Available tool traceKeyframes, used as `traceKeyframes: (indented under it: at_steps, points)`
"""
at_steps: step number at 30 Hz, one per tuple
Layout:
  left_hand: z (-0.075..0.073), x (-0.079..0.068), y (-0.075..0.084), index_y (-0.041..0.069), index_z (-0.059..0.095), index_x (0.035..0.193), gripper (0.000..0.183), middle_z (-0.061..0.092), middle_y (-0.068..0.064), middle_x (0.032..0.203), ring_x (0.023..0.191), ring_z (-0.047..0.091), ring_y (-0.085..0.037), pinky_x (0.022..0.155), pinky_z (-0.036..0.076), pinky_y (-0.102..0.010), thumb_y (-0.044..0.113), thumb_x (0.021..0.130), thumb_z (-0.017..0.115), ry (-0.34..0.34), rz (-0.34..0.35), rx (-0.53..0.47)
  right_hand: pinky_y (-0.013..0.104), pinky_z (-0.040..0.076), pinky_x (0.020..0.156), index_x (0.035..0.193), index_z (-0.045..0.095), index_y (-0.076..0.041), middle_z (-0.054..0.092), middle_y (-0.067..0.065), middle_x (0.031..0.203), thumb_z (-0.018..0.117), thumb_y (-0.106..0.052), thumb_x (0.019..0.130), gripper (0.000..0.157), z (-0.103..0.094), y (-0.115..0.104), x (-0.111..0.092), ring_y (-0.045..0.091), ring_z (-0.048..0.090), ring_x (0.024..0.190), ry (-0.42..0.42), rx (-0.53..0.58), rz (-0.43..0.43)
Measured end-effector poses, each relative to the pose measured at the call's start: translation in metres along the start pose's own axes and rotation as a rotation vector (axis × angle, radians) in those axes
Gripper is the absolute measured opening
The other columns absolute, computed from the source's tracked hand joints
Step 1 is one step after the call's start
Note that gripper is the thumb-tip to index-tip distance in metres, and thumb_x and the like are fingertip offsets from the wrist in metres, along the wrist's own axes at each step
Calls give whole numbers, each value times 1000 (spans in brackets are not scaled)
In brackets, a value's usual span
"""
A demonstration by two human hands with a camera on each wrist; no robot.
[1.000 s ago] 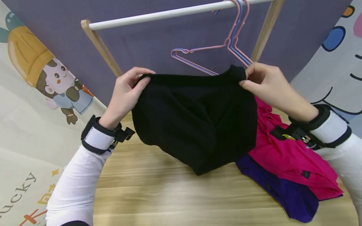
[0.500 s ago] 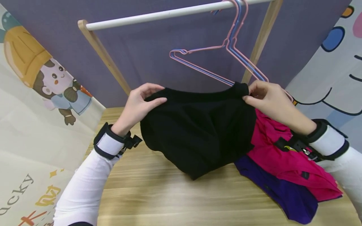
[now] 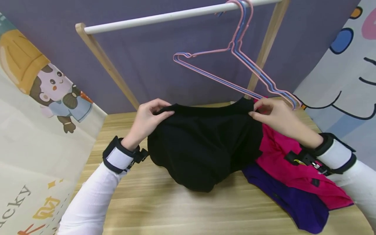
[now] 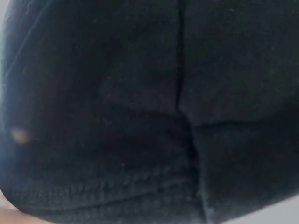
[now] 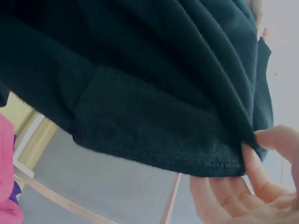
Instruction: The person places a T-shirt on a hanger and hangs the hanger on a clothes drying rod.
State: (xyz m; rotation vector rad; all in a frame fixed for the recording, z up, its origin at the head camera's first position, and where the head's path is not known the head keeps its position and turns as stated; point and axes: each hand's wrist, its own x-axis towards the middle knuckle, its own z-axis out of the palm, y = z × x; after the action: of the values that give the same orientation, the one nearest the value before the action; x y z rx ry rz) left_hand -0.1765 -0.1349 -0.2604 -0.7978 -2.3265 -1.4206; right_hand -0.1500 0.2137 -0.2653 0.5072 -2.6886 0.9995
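A black cloth garment with a wide band along its top edge hangs spread between both hands, over the wooden table. My left hand pinches the top left corner between thumb and fingers. At the top right corner, my right hand pinches the band. Stitched hem and seams of the garment fill the left wrist view, where barely any of the hand shows. In the right wrist view, thumb and fingers of the right hand grip the edge of the garment.
Behind the garment stands a rack with a white rod and wooden legs. Several pink and blue hangers hang from it at the right. A pink garment lies over a purple one on the right of the table.
Both hands have lowered the black garment from the height of the hangers toward the table. The left hand has also shifted right, closer to the right hand. Both keep their hold.
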Motion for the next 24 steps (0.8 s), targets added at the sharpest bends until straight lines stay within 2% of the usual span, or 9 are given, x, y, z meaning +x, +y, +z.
traceKeyframes:
  at_steps: [5, 11, 13, 17, 19, 20, 24]
  points:
    - [1, -1, -1, 8, 66, 86, 11, 65, -10, 81, 62, 53, -15, 56, 40, -22, 6, 76, 66, 7, 34, -48, 38, 43, 66, 85, 61, -13, 60, 5, 87, 61, -16, 81, 5, 1, 3, 0, 16, 53, 75, -54, -7, -1]
    - [2, -4, 0, 10, 66, 89, 14, 65, -11, 83, 60, 51, -15, 54, 39, -21, 5, 76, 65, 22, 85, -56, 46, 45, 73, 85, 61, -11, 61, 6, 87, 58, -13, 83, 4, 1, 7, 0, 16, 53, 80, -93, 12, -31]
    - [3, -5, 0, 10, 67, 89, 14, 65, -11, 82, 57, 48, -14, 52, 38, -21, 4, 76, 65, 30, 103, -54, 45, 45, 74, 87, 61, -11, 61, 6, 88, 58, -12, 83, 5, 1, 9, 0, 15, 53, 81, -92, 14, -32]
    - [5, -8, 0, 10, 67, 90, 16, 64, -9, 76, 50, 40, -14, 47, 33, -23, 3, 76, 65, 37, 126, -42, 27, 45, 71, 91, 61, -11, 62, 6, 89, 59, -13, 82, 9, 0, 9, 1, 12, 55, 78, -17, -5, -41]
    - [6, -8, 0, 11, 67, 89, 16, 60, -7, 68, 48, 36, -14, 46, 30, -25, 3, 76, 65, 37, 131, -29, 28, 46, 70, 92, 61, -10, 63, 9, 89, 60, -12, 82, 11, -1, 8, 2, 16, 57, 77, 50, -24, -59]
    - [6, -8, -1, 11, 67, 89, 16, 58, -6, 64, 47, 36, -14, 45, 30, -25, 3, 76, 65, 36, 130, -24, 31, 48, 71, 93, 60, -9, 63, 10, 89, 60, -12, 82, 11, -3, 7, 3, 19, 58, 78, 82, -29, -65]
    - [7, -7, -2, 13, 67, 88, 15, 52, -3, 56, 46, 36, -15, 45, 29, -25, 4, 77, 65, 26, 119, -7, 55, 47, 74, 99, 57, -4, 60, 17, 95, 55, -6, 83, 17, -8, 2, 8, 32, 56, 86, 180, -44, -92]
